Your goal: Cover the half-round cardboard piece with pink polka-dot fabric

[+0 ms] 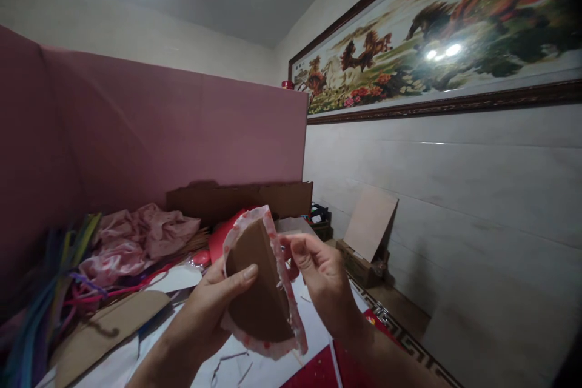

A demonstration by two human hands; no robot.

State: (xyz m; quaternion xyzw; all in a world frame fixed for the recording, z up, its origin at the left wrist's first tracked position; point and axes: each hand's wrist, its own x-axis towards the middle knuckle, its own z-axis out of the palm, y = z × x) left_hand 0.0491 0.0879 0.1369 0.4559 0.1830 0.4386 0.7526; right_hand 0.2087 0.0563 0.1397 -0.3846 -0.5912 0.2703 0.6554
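Note:
A half-round piece of brown cardboard [254, 291] is held up over the table, its edges wrapped in thin pinkish-white fabric [268, 348] with red spots. My left hand [213, 297] grips it from the left, with the thumb flat on the cardboard face and the fingers behind. Along the straight right edge, my right hand [322, 273] has its thumb and index finger pinched together at the fabric border near the upper part. Whether the right fingers hold the fabric or some small thing there is hard to see.
Crumpled pink cloth [140, 236] lies at the left, beside colourful strips [36, 309] and a cut cardboard piece [113, 321]. White paper [231, 370] and a red sheet [313, 370] cover the table below. A cardboard panel [370, 221] leans by the tiled wall at right.

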